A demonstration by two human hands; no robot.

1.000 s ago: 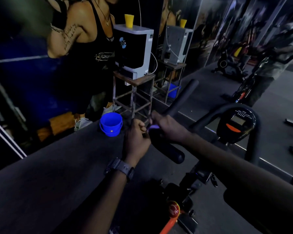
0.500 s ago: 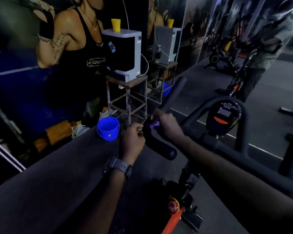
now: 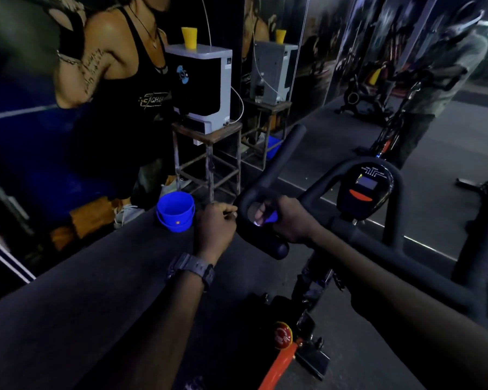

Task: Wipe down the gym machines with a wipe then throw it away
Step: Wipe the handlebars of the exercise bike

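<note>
Right hand [image 3: 290,220] closed around the left handlebar [image 3: 265,192] of the exercise bike, fingers pinching a purple wipe [image 3: 268,219] against the grip's inner bend; left hand [image 3: 214,223] curled into a loose fist just left of that handlebar, knuckles touching or nearly touching it, cannot tell which, holding nothing visible; grey wristwatch [image 3: 190,268] on the left wrist; bike console [image 3: 364,190] right of the handlebar, screen dim; blue bucket [image 3: 175,211] on the floor left of the handlebar; metal stool [image 3: 209,159] beyond it carrying a white-and-black appliance [image 3: 200,85]; yellow cup [image 3: 188,38] on top.
</note>
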